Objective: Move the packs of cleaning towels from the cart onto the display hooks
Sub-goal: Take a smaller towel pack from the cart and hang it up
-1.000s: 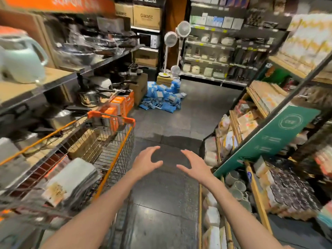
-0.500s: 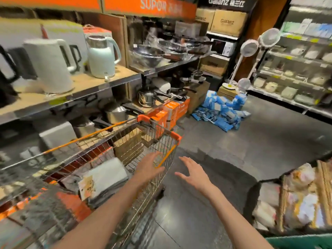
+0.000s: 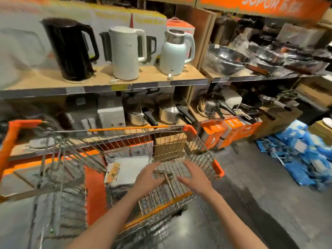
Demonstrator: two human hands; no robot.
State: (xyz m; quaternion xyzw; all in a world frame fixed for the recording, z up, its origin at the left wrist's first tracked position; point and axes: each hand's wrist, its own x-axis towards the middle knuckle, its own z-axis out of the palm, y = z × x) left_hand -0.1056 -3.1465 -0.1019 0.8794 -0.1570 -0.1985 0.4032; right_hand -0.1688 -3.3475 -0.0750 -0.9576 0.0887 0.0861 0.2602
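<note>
Hands now over the cart (image 3: 218, 169), not out above the aisle floor like a second ago. Left hand (image 3: 150, 177) and right hand (image 3: 195, 177) both spread, holding nothing. Towel pack (image 3: 131, 169) lies inside the cart, just beside the left hand, so pickup looks next.

Both bare arms reach forward, hands side by side.
Left hand (image 3: 150, 177) and right hand (image 3: 195, 177) are palm-down, fingers relaxed and loosely spread.

One head-worn wide-angle view looks forward and down, close over the cart (image 3: 188, 130) at 6 o'clock, shelves (image 3: 107, 85) near across 12 o'clock
</note>
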